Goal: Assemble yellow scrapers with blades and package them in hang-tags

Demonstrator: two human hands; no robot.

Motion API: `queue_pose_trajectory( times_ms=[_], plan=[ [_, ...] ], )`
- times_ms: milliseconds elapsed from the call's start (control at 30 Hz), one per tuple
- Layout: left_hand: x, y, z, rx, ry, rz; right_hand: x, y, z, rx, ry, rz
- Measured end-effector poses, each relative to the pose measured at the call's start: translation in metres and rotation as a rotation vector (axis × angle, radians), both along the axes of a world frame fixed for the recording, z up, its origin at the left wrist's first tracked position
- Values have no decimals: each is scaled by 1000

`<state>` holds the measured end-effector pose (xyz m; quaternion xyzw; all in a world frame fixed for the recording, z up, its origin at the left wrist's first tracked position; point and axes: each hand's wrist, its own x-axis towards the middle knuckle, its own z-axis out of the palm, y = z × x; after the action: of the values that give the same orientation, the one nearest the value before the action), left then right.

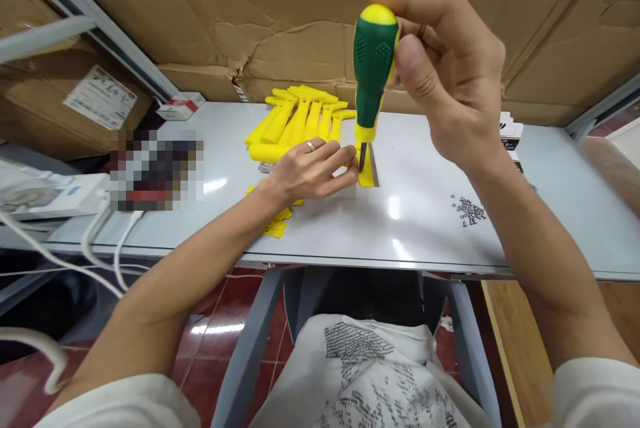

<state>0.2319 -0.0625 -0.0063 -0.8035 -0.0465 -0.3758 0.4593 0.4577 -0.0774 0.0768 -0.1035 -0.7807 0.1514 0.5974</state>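
Note:
My right hand (445, 61) grips the handle of a green and yellow screwdriver (373, 68), which stands nearly upright with its shaft pointing down. The tip meets the head of a yellow scraper (367, 175) lying on the table, which has a metal blade along its right edge. My left hand (317, 168), a ring on one finger, presses the scraper down, fingertips close beside the screwdriver shaft. Behind it lies a row of several yellow scraper handles (305, 115). Small yellow plates (276, 225) lie partly under my left forearm. A pile of small screws (470, 210) is near my right forearm.
A cardboard sheet (280, 21) stands along the back of the white table (410, 235). At the left are a blurred-out object (157, 171), white cables (120, 255) and a small red and white box (181, 107). A black and white package (511, 131) sits behind my right forearm.

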Motion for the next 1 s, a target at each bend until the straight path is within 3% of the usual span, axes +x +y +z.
queue_pose_trajectory(
  times_ms=[133, 333, 500, 633, 767, 900, 1000],
  plan=[
    [0, -2, 1, -4, 18, 8, 1, -1, -3, -164, 25, -1],
    [1, -2, 1, -11, 8, 1, 4, -7, 1, -119, 104, -74],
    [1, -2, -2, -45, 24, 8, 9, -24, 11, -328, 0, 6],
    [1, -2, -4, -63, 20, 10, 5, -20, 8, -167, 167, 51],
    [0, -1, -5, -47, 27, 23, 2, -14, 4, -97, 38, -16],
    [0, 0, -6, -37, 36, 42, -3, -12, -1, -62, 125, -6],
    [1, 0, -5, -33, 36, 40, -1, -13, -1, -70, 86, -102]
  ],
)
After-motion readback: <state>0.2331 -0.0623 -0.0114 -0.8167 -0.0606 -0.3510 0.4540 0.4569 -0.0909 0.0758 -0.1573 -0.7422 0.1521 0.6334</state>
